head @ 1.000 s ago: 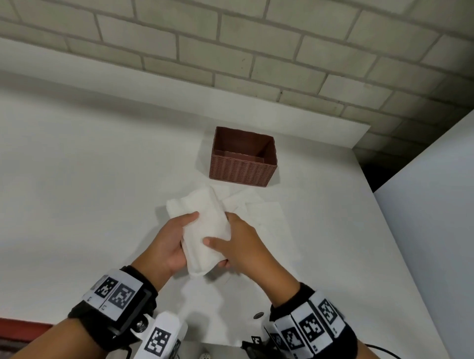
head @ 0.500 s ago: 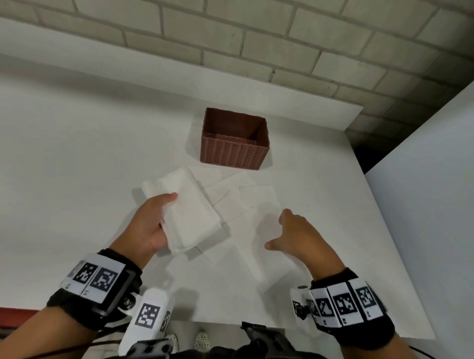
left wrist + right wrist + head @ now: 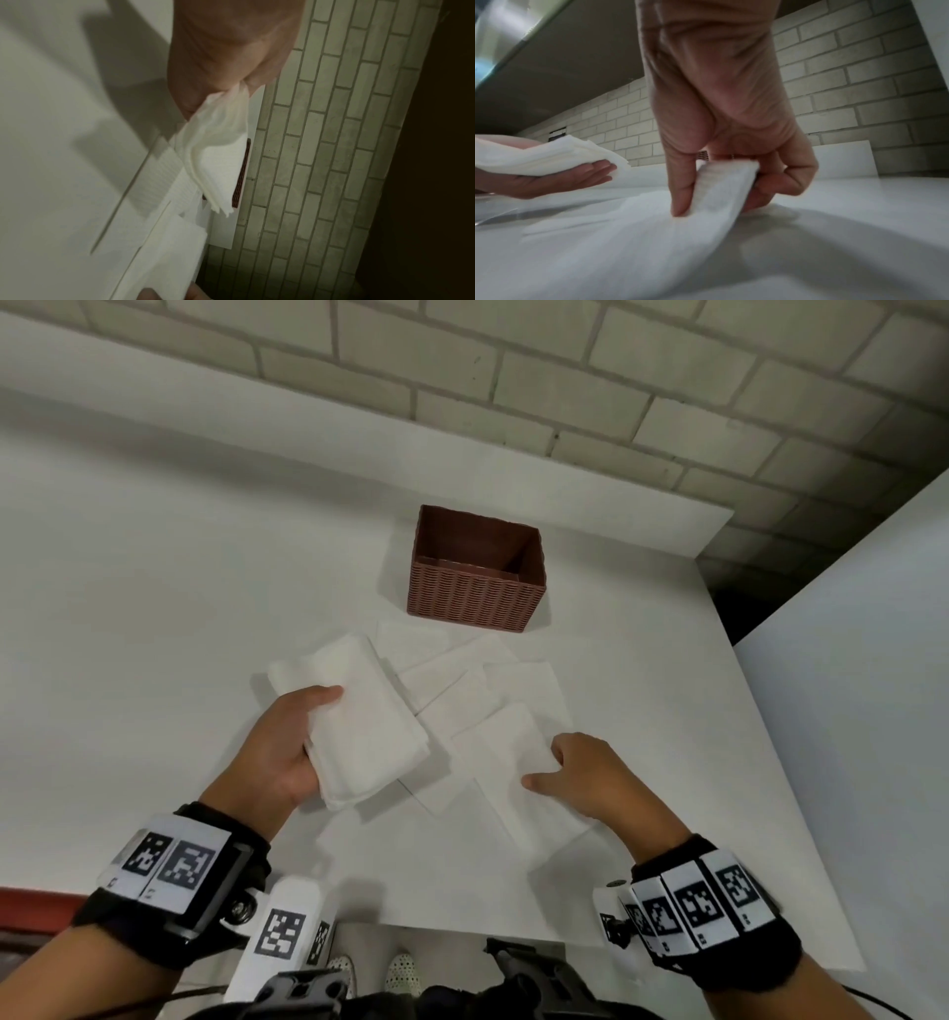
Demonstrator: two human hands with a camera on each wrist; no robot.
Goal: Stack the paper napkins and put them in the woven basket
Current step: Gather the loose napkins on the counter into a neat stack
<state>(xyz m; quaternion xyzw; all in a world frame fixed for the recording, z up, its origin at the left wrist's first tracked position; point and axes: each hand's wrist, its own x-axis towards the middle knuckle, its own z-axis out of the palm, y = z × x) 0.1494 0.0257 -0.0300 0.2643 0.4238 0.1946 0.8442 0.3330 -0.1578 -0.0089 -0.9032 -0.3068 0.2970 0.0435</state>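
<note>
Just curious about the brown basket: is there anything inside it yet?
The woven basket shows only bare brown inner walls and no white napkins. Its near wall hides most of the floor, so something flat lying there could go unseen.

soft matt paper napkins (image 3: 359, 726), ribbed woven basket (image 3: 475, 600), smooth matt table (image 3: 154, 608).

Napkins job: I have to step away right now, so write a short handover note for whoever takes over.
Left hand: holds the gathered napkin stack above the table.
Right hand: pinches the edge of a loose napkin, lifting it off the table.
Woven basket: beyond the napkins; nothing shows in the visible part of its inside.
Done: part of the stack.
Left: gather the loose napkins, then put the stack in the basket.
</note>
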